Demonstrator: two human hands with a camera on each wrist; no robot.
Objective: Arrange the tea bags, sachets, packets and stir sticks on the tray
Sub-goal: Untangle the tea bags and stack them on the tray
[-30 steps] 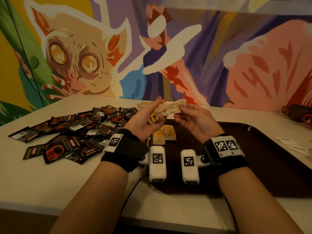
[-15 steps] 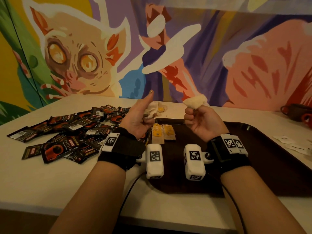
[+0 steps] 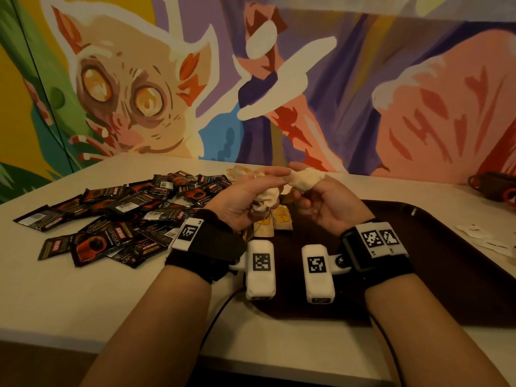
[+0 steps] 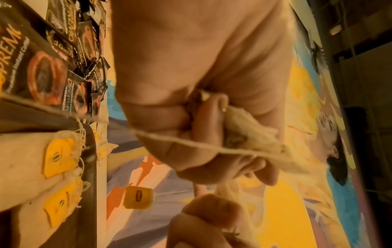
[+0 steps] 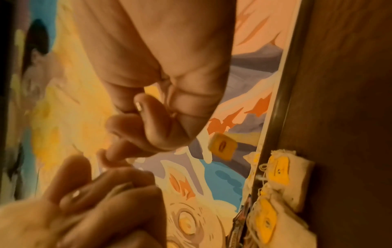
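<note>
Both hands are raised over the far left corner of the dark brown tray [image 3: 418, 263]. My left hand [image 3: 251, 191] grips a crumpled bunch of tea bags [image 3: 266, 198], and its forefinger reaches to the tea bag [image 3: 305, 178] pinched in my right hand [image 3: 315, 191]. In the left wrist view the bunch of tea bags [image 4: 244, 134] sits in the curled fingers, and a yellow tag [image 4: 137, 198] dangles on its string. Two tea bags with yellow tags [image 3: 282, 219] lie side by side on the tray.
A pile of black and red coffee sachets [image 3: 120, 219] covers the table left of the tray. More tea bags [image 3: 237, 171] lie beyond the hands. White paper packets [image 3: 488, 241] lie right of the tray. Dark cups [image 3: 494, 185] stand at the far right, against the painted wall.
Half a second ago the hands were apart, each holding its tea bags. They have come back together, and the left fingers now touch the right hand's tea bag.
</note>
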